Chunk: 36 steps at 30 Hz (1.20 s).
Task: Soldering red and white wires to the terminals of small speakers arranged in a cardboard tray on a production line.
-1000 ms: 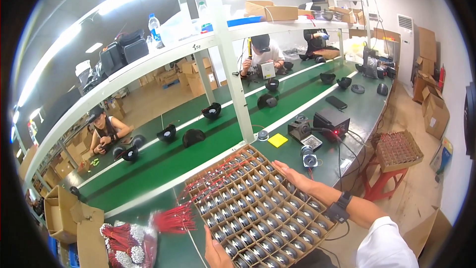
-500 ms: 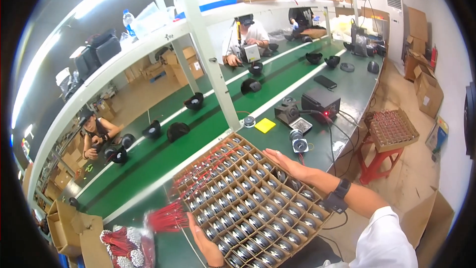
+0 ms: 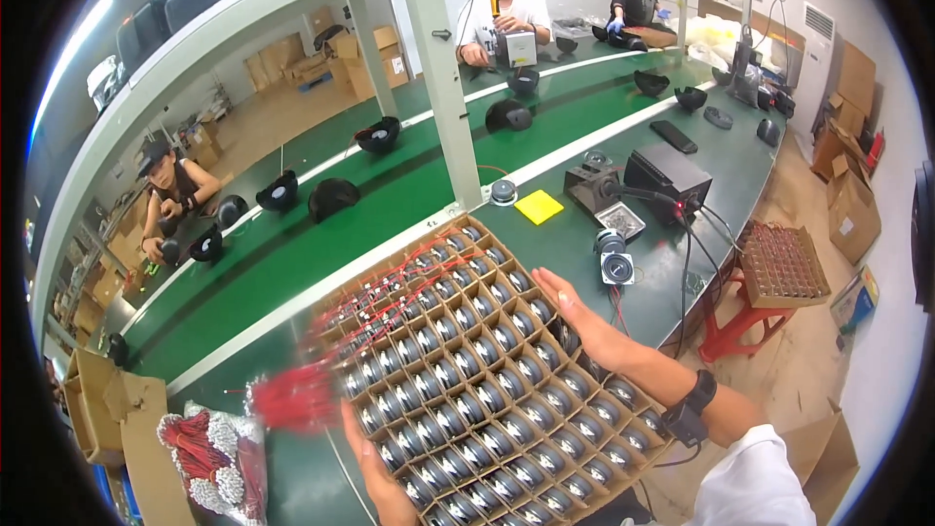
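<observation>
A divided cardboard tray [image 3: 514,265], tilted and lifted at the front of the bench, holds rows of small round speakers [image 3: 492,397] in its cells. My left hand [image 3: 375,468] grips its left side, partly hidden at the lower edge. With fingers stretched along the right side, my right hand [image 3: 577,317] presses on the tray from there. Thin red wires [image 3: 390,304] lie over the far-left rows. A blurred bundle of red wires [image 3: 292,399] hangs by the tray's left corner.
A bag of red wires with white ends [image 3: 209,458] lies left. Beyond the tray are a yellow pad [image 3: 539,206], a black power box [image 3: 667,180] and loose speakers [image 3: 616,267]. A green conveyor [image 3: 419,170] carries black shells. Another tray [image 3: 784,263] stands on a red stool.
My view has shifted, and the tray looks slightly larger. The red wire bundle at its left corner has swung left and blurred. Both hands keep their hold on the tray.
</observation>
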### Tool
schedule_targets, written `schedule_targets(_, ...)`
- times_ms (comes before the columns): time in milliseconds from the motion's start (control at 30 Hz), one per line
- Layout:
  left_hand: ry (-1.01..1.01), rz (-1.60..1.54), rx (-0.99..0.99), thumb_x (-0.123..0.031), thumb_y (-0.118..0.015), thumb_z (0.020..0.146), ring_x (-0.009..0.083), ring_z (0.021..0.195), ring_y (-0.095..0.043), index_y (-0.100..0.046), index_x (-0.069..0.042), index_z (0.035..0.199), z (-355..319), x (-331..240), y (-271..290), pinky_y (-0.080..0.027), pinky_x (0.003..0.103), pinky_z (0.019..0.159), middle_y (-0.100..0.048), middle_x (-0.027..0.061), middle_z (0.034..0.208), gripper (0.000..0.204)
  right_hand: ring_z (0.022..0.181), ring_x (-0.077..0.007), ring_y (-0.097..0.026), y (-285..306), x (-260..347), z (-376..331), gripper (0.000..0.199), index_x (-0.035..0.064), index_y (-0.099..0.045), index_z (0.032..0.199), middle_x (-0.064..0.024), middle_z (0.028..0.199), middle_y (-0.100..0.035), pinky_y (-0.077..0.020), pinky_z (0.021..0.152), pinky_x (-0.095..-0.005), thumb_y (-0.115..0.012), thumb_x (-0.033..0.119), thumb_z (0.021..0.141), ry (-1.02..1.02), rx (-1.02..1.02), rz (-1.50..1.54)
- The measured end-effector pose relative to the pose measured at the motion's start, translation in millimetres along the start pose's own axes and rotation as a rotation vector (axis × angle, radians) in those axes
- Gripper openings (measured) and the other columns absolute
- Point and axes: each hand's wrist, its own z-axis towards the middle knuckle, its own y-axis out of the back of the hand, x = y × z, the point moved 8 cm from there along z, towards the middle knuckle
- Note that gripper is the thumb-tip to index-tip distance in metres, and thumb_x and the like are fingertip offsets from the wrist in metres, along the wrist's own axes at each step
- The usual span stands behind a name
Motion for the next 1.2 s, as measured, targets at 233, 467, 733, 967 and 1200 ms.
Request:
schedule_targets(233, -0.046, -0.074, -0.028, -0.034, -0.027, 0.106, 0.029, 0.158, -0.011, -0.016, 0.002, 0.162, -5, 7, 8, -0.008, 0.04, 0.127, -0.014, 0.0181, 0.17, 0.067, 0.157, -0.024, -0.015, 9, -14, -2, 0.068, -0.0025, -0.012, 0.16, -0.017, 0.168, -0.019, -0.0112, 0.127, -0.0344, -0.019, 0.045, 0.113, 0.003, -0.009, 0.149)
schedule_targets(467, -0.131, -0.024, 0.093, -0.044, -0.035, 0.111, 0.029, 0.156, -0.018, -0.013, -0.002, 0.163, -6, 13, 36, -0.012, 0.04, 0.127, -0.018, 0.0149, 0.169, 0.07, 0.157, -0.0282, -0.014, 15, 2, -18, 0.07, -0.0022, -0.012, 0.161, -0.0195, 0.168, -0.015, -0.0112, 0.127, -0.0376, -0.02, 0.048, 0.112, -0.039, 0.023, 0.015)
schedule_targets(733, -0.072, -0.095, -0.014, -0.043, -0.039, 0.11, 0.0331, 0.153, -0.027, -0.016, -0.003, 0.162, 5, -21, 63, -0.021, 0.046, 0.125, -0.028, 0.02, 0.165, 0.07, 0.156, -0.0303, -0.017, 14, 30, -37, 0.066, 0.0002, -0.012, 0.161, -0.0208, 0.167, -0.02, -0.0158, 0.126, -0.0419, -0.023, 0.044, 0.113, -0.157, 0.059, -0.016)
schedule_targets(967, -0.156, -0.04, -0.09, -0.038, -0.04, 0.11, 0.0336, 0.138, -0.048, -0.026, 0.0, 0.158, 41, -40, 100, -0.032, 0.045, 0.118, -0.045, 0.0236, 0.153, 0.062, 0.131, -0.0295, -0.052, 74, 12, -26, 0.052, 0.0044, -0.03, 0.151, -0.0207, 0.148, -0.046, -0.0462, 0.106, -0.0418, -0.042, 0.035, 0.111, -0.141, -0.331, 0.119)
schedule_targets(1200, -0.153, -0.192, -0.124, -0.027, -0.055, 0.105, 0.0224, 0.105, -0.068, -0.052, -0.001, 0.139, 98, -38, 131, -0.052, 0.03, 0.09, -0.066, 0.0174, 0.126, 0.043, 0.088, -0.0228, -0.063, 174, -2, -26, 0.035, 0.0053, -0.049, 0.127, -0.0103, 0.104, -0.061, -0.0537, 0.074, -0.0356, -0.065, 0.022, 0.1, 0.053, -0.872, 0.557)
